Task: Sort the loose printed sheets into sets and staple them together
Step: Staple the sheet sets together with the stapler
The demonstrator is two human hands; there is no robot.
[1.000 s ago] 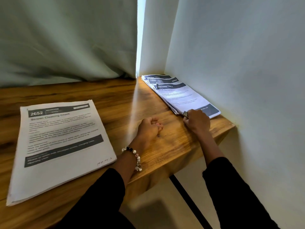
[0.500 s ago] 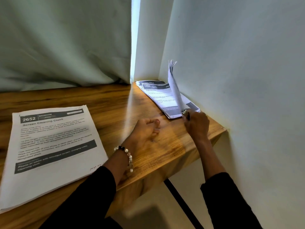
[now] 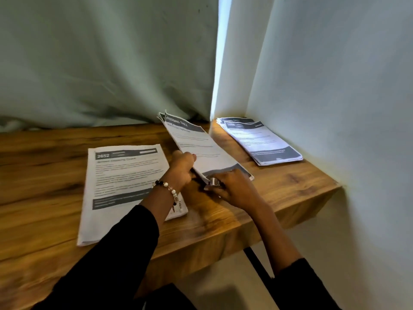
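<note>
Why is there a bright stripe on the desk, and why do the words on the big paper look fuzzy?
In the head view, light comes through the gap beside the curtain and falls in a stripe on the desk; the print on the flat sheet is smeared by motion blur; the wide lens bends the desk edge.

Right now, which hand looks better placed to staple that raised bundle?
Probably the right hand: it already holds what looks like a small stapler at the bundle's near corner, while the left hand grips its edge.
</note>
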